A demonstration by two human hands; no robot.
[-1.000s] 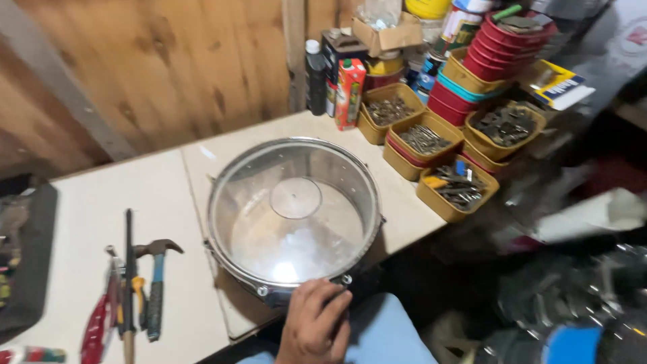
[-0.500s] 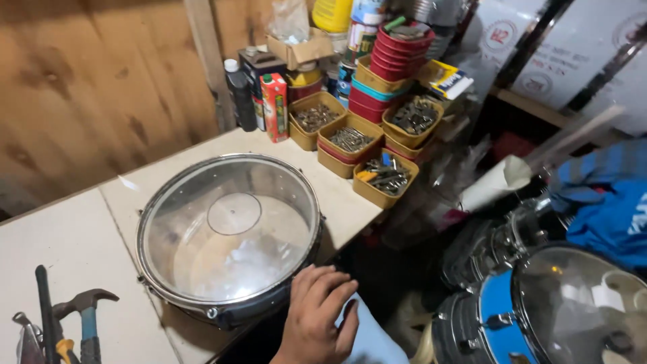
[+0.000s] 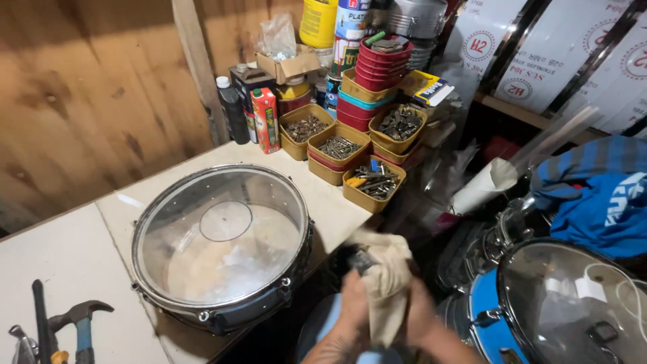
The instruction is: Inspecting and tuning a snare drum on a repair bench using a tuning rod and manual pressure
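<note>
Wooden plank walls back a pale counter (image 3: pixel 67 256) whose right end is crowded, while its middle is given over to one large thing: a snare drum (image 3: pixel 222 246) lying flat with its clear head up, close to the near edge where the person can get at the rim and its tension lugs. To the right, off the counter, a blue drum (image 3: pixel 573 303) with a clear head lies tilted among other hardware, with blue cloth (image 3: pixel 606 209) heaped above it.

Yellow trays of screws and metal fittings (image 3: pixel 357 158) are stacked in rows at the counter's far right corner, sorted by kind and open on top, with red bowls (image 3: pixel 381 64), paint tins and a dark bottle (image 3: pixel 232 111) pushed back against the wall. At the near left edge lie a claw hammer (image 3: pixel 81 320) and other hand tools, side by side.

Low in the middle, just off the counter's edge and apart from the snare drum, the left hand (image 3: pixel 350 310) and right hand (image 3: pixel 421 313) meet around a beige rag (image 3: pixel 387 283). Both are blurred; their fingers look closed on the cloth, which bunches between them, with a small dark object (image 3: pixel 360 259) partly wrapped in its top.
</note>
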